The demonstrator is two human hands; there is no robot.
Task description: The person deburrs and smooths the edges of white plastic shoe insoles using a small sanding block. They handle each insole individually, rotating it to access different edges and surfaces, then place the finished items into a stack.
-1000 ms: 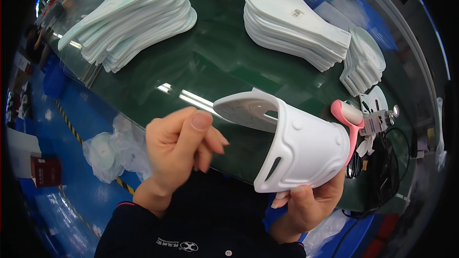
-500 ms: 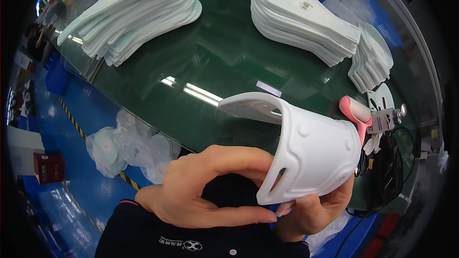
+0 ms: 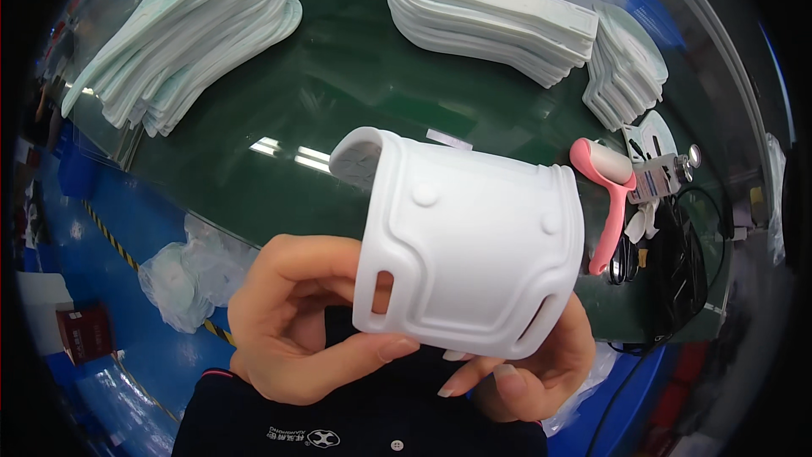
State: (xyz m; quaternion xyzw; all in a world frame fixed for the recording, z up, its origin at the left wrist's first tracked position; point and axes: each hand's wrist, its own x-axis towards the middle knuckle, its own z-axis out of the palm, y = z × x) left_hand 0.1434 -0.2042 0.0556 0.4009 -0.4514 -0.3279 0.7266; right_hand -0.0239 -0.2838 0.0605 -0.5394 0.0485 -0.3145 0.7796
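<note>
Red-brown box (image 3: 84,334): far left, off the table.
Striped tape (image 3: 110,233): diagonal on the blue floor (image 3: 139,288).
Clear bag (image 3: 178,283): pale parts inside, seen past the edge of the green table (image 3: 338,85).
Left stack (image 3: 194,34): white paddle-shaped parts, well apart from both hands.
Left hand (image 3: 266,322): clamped on lower left corner of the white curved part (image 3: 474,245); thumb along bottom edge, fingers behind, one showing through the left slot.
White curved part: between the hands, above the table's near edge; bulging face toward camera, bent-over end at upper left.
Middle stack (image 3: 491,17): beyond the part, not touching it.
Right hand (image 3: 550,368): behind and below lower right corner, by the right slot; fingers curled, can't tell if clamped. Apart from left hand.
Pink roller (image 3: 611,224): just right of the part.
Small stack (image 3: 626,68): beside middle stack.
Bottle (image 3: 655,179): beside roller.
Black bag (image 3: 681,262): far right.
</note>
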